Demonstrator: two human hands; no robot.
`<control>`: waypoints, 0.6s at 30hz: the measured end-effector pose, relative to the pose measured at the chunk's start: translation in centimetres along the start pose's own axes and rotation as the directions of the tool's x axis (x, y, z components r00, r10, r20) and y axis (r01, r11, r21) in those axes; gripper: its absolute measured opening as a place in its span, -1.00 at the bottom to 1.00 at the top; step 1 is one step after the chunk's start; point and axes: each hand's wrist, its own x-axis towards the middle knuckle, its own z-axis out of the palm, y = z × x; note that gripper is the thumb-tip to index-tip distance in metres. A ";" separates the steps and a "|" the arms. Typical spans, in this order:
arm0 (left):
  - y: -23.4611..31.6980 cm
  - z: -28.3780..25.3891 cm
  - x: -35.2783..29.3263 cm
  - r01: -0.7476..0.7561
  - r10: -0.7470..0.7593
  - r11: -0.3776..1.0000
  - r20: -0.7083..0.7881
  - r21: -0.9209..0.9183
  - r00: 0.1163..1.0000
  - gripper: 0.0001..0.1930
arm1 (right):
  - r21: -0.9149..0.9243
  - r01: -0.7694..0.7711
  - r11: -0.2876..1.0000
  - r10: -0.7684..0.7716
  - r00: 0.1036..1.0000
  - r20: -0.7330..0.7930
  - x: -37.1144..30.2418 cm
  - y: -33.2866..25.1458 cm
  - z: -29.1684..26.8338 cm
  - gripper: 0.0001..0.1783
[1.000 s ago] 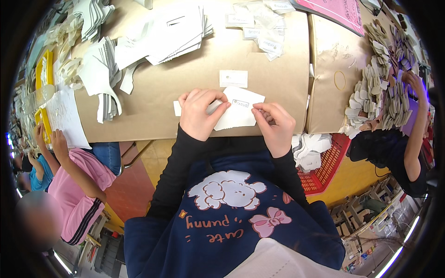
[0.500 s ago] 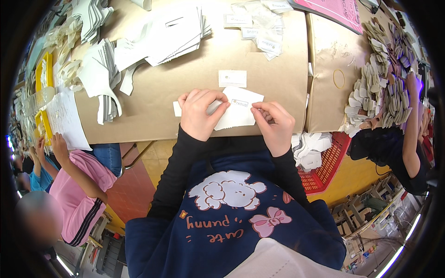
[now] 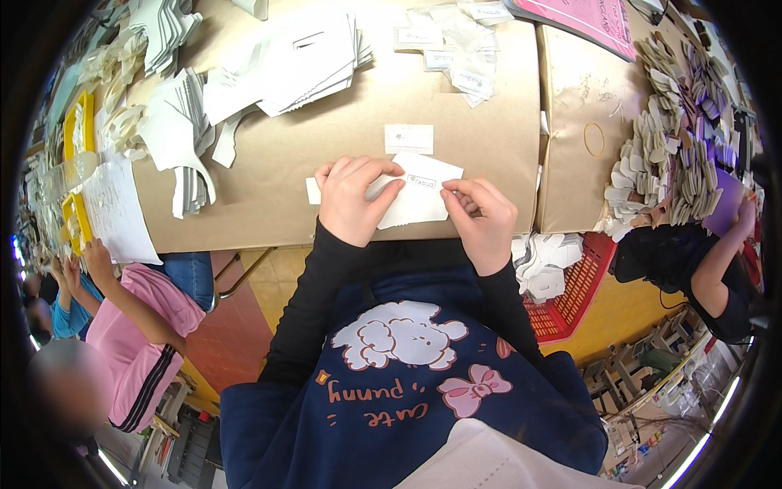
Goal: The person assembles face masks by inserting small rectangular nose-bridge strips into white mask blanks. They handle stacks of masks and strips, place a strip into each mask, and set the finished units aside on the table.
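Near the table's front edge lies a white cut piece (image 3: 417,210) with a small printed label (image 3: 421,182) on its upper part. My left hand (image 3: 356,200) is closed, thumb and forefinger pinched at the label's left end. On the other side, my right hand (image 3: 482,220) pinches at the label's right end with the fingertips together. Both hands rest low over the piece, and the left one covers part of it. Just beyond them a paler rectangular tag (image 3: 409,139) lies flat on the brown table (image 3: 277,187). A white corner (image 3: 313,191) shows beside my left hand.
Stacked white cut pieces (image 3: 305,77) lie at the far left. More labels in clear bags (image 3: 464,61) sit at the back, by a pink booklet (image 3: 582,24). A rubber band (image 3: 595,139) and bundled pieces (image 3: 664,155) are right, above a red basket (image 3: 577,301). Co-workers flank me.
My hands and the label have barely moved. The co-worker's arm on the right has drawn back from the bundled pieces, toward the right edge.
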 end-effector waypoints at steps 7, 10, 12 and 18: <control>0.2 0.0 0.2 0.007 -0.007 1.000 -0.003 0.004 1.000 -0.90 | -0.013 -0.009 1.000 0.009 1.000 0.007 0.0 -0.3 0.1 -0.87; 0.8 0.0 0.1 0.043 -0.044 0.999 0.013 0.025 0.999 -0.90 | -0.036 0.002 0.999 -0.001 1.000 0.014 0.1 -0.5 0.0 -0.86; 1.4 0.1 -0.1 0.050 -0.049 0.994 -0.014 0.102 0.999 -0.89 | -0.087 -0.008 0.996 0.011 0.999 0.038 0.2 -0.7 -0.1 -0.85; 1.7 0.1 -0.1 0.121 -0.116 0.981 -0.041 0.155 0.992 -0.85 | -0.132 -0.025 0.991 0.032 0.998 0.051 0.3 -0.8 -0.2 -0.83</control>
